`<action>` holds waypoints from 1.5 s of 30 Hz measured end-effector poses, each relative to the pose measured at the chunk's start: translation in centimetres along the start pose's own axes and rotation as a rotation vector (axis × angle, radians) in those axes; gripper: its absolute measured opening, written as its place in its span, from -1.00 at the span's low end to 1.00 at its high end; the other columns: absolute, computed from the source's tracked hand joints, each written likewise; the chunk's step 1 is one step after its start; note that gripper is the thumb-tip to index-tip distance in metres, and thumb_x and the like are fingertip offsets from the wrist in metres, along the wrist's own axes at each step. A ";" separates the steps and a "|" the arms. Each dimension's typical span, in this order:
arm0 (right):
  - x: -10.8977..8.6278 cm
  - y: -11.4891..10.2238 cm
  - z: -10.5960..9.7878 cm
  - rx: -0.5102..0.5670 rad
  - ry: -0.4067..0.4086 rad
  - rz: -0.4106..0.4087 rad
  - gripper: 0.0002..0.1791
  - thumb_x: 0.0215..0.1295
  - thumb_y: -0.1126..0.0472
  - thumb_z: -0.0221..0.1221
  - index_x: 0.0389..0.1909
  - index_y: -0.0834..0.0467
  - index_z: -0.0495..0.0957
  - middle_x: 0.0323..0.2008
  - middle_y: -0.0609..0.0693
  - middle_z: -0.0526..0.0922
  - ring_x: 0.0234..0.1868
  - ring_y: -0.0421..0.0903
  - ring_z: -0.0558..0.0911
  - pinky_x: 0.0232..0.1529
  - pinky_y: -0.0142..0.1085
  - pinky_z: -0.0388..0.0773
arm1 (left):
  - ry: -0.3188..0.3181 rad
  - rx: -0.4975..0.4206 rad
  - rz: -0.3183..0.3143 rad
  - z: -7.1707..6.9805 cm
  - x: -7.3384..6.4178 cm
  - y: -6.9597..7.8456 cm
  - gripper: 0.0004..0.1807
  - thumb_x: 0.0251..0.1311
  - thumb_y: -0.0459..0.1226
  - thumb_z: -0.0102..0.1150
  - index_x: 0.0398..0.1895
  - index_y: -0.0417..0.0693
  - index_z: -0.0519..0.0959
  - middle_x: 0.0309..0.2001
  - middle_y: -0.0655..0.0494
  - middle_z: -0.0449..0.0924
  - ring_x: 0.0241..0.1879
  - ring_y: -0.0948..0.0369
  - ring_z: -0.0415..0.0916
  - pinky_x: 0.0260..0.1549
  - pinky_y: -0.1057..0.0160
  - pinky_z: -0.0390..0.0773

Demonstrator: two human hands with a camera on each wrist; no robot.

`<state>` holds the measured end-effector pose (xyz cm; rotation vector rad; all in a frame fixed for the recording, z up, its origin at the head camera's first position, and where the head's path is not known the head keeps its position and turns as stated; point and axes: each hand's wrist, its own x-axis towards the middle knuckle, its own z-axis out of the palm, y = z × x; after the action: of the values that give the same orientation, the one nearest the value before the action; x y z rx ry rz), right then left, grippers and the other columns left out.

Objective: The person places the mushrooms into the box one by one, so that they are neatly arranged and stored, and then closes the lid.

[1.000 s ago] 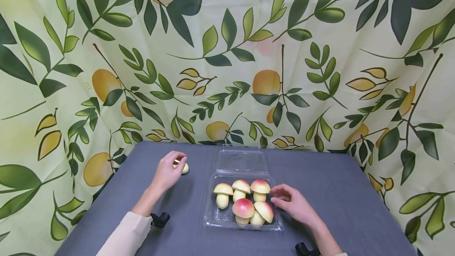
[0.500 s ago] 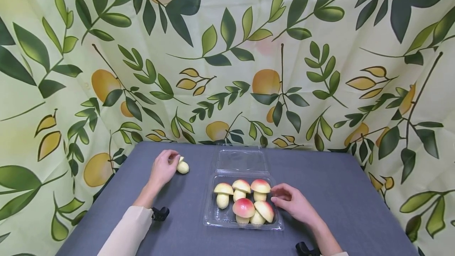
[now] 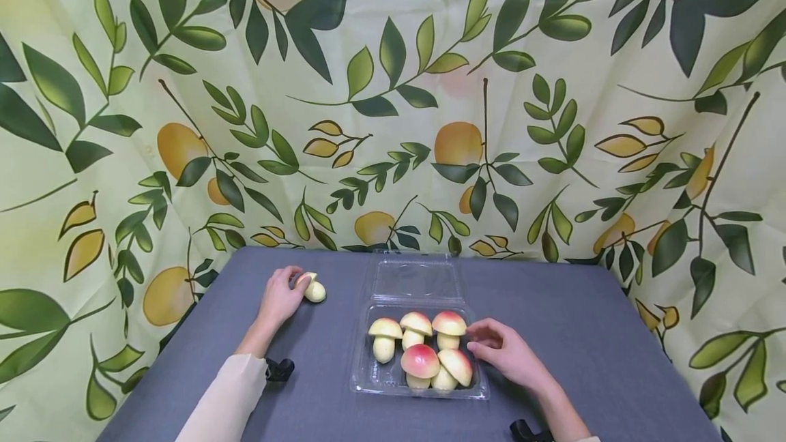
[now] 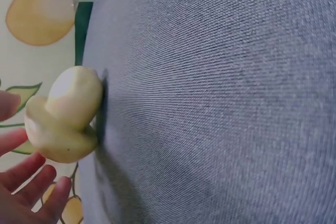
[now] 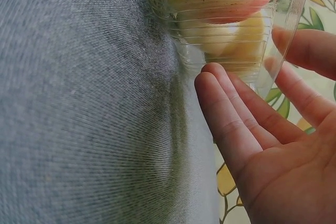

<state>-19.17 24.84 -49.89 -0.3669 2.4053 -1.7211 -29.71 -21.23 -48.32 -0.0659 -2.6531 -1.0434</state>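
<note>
1. Nearest, black wrist mounts (image 3: 279,370) sit at both wrists, above a grey-covered table (image 3: 571,340)
2. A clear container (image 3: 367,387) lies open right of the table's middle, holding five mushroom-shaped pieces (image 3: 420,362): two in the near row, the right one tilted, and three in the far row
3. The right hand (image 3: 508,357) is at the container's right wall, its fingers mostly straight
4. Farther left, the left hand (image 3: 282,299) has its fingers spread beside the cap of a lone mushroom-shaped piece (image 3: 316,292); whether it grips I cannot tell
5. That piece lies on its side on the table, left of the container
6. The clear lid (image 3: 417,281) is folded back on the far side
7. Farthest, a leaf-and-fruit cloth (image 3: 381,183) hangs behind everything
</note>
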 end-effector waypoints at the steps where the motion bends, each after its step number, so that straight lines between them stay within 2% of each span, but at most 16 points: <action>1: 0.0 0.0 0.0 -0.001 -0.001 0.000 -0.61 0.36 0.23 0.31 0.10 0.35 0.53 -0.02 0.24 0.64 -0.05 0.03 0.68 -0.15 -0.33 0.67 | -0.012 -0.001 -0.012 0.1 0.0 -0.2 -0.56 0.37 -0.18 0.20 0.11 -0.38 0.54 0.07 -0.36 0.51 0.11 -0.23 0.43 0.14 -0.22 0.40; 6: -0.2 0.1 0.1 -0.002 -0.002 0.004 -0.61 0.35 0.22 0.31 0.09 0.35 0.53 -0.02 0.26 0.63 -0.07 0.01 0.68 -0.16 -0.33 0.66 | -0.063 -0.042 -0.070 0.6 0.4 -1.0 -0.50 0.40 -0.14 0.19 0.19 -0.37 0.50 0.12 -0.35 0.50 0.14 -0.19 0.43 0.15 -0.18 0.41; 14: -0.2 0.1 0.3 0.008 0.004 0.016 -0.61 0.35 0.23 0.31 0.09 0.35 0.53 -0.03 0.25 0.63 -0.06 0.02 0.67 -0.16 -0.33 0.66 | -0.099 -0.139 -0.104 0.6 0.4 -1.1 -0.47 0.43 -0.16 0.17 0.26 -0.41 0.45 0.16 -0.38 0.51 0.18 -0.23 0.44 0.21 -0.18 0.40; 21: -0.2 0.0 0.3 0.008 0.004 0.016 -0.61 0.35 0.24 0.31 0.09 0.35 0.53 -0.02 0.27 0.63 -0.06 0.03 0.67 -0.17 -0.33 0.66 | -0.064 -0.133 -0.021 1.0 -0.1 -0.7 -0.47 0.35 -0.09 0.21 0.14 -0.40 0.53 0.02 -0.32 0.59 0.01 -0.19 0.52 0.02 -0.12 0.49; 28: 0.0 0.1 0.2 -0.004 0.011 0.006 -0.62 0.35 0.24 0.31 0.09 0.35 0.53 -0.03 0.25 0.63 -0.07 0.01 0.68 -0.17 -0.33 0.67 | -0.111 -0.125 -0.010 1.4 -0.6 0.3 -0.59 0.34 -0.21 0.25 0.13 -0.31 0.58 0.00 -0.20 0.62 0.00 -0.09 0.53 0.03 -0.04 0.49; 34: 0.0 0.0 0.2 -0.008 0.009 0.006 -0.62 0.35 0.23 0.31 0.08 0.36 0.53 -0.04 0.25 0.64 -0.07 0.01 0.68 -0.16 -0.33 0.66 | -0.135 -0.088 0.018 1.4 -1.2 1.4 -0.63 0.30 -0.21 0.31 0.08 -0.23 0.63 -0.05 -0.11 0.62 -0.06 0.02 0.53 -0.01 0.04 0.49; 38: 0.0 -0.1 0.2 -0.003 0.009 0.014 -0.62 0.35 0.24 0.31 0.09 0.36 0.53 -0.04 0.23 0.64 -0.07 0.02 0.67 -0.17 -0.32 0.67 | -0.151 -0.065 0.050 1.4 -1.6 2.0 -0.64 0.27 -0.21 0.34 0.07 -0.19 0.65 -0.06 -0.08 0.61 -0.10 0.05 0.52 -0.05 0.04 0.50; 45: 0.0 -0.2 0.2 0.006 0.010 0.021 -0.63 0.37 0.26 0.29 0.10 0.35 0.52 -0.04 0.21 0.64 -0.06 0.04 0.67 -0.18 -0.31 0.67 | -0.148 -0.082 0.113 1.8 -2.1 2.8 -0.65 0.24 -0.21 0.37 0.03 -0.18 0.67 -0.09 -0.03 0.63 -0.11 0.08 0.53 -0.07 0.06 0.52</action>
<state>-19.09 24.65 -49.79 -0.3311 2.4013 -1.7256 -27.73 -17.87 -48.31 -0.3180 -2.6985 -1.1504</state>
